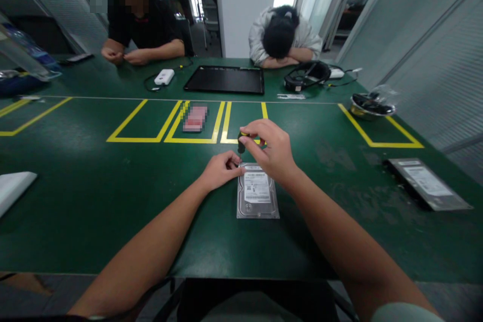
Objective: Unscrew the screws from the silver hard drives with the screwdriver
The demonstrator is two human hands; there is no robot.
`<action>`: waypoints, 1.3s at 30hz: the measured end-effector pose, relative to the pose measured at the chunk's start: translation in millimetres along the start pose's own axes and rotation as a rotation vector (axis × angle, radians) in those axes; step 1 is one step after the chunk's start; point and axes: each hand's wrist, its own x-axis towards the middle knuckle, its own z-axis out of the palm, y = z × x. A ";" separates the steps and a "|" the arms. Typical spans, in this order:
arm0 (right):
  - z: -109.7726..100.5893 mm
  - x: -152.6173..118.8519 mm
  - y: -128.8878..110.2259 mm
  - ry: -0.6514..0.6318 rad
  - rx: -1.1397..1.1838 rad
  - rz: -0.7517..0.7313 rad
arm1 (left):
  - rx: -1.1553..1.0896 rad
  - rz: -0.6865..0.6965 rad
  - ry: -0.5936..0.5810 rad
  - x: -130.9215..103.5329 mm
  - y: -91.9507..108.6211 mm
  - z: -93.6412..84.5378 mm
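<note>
Desk: green top [94, 181], its near edge in front of the person's lap.
Hard drive: flat on the desk [256, 206], label up, between the two forearms, its far end under the hands.
Left hand: at the drive's far left corner [221, 171], fingers curled, thumb over the edge; whether they pinch something small or only steady the drive, I cannot tell.
Right hand: above the drive's far end [275, 148], fingers closed on the handle of the screwdriver.
Screwdriver: roughly upright [241, 147], tip down at that same corner, beside the left fingertips.
Slip risk: if the driver leans or is pressed too lightly, the tip could ride out of a screw head, round it, scratch the casing or jab the nearby left fingers.
Shift risk: the drive lies loose on a smooth top, so turning force could pivot it if the left hand's hold is light.
Second hard drive: to the right, label up [430, 186], well apart from the first.
White object: at the left edge [15, 188], partly out of view.
Yellow tape: outlines across the middle [190, 140].
Bowl: far right, holding dark items [368, 115]; a small screw could get lost among them if dropped in.
Black panel: lying flat beyond the tape [224, 80].
People: two across the desk, one sitting with hands together [141, 30], one with head down on folded arms [279, 35].
</note>
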 end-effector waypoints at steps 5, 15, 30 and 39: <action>0.4 -1.2 -0.5 0.005 -0.004 -0.004 | -0.006 0.009 0.004 -0.2 1.9 0.0; 1.9 -1.5 -1.1 -0.025 -0.014 -0.002 | -0.040 -0.018 -0.003 1.6 -1.2 0.3; 0.7 -1.5 3.5 0.070 -0.033 0.022 | 0.007 -0.036 -0.032 6.9 -0.9 -2.1; 1.6 -3.2 2.5 0.007 -0.003 0.040 | 0.031 -0.027 -0.027 6.9 -0.2 -4.5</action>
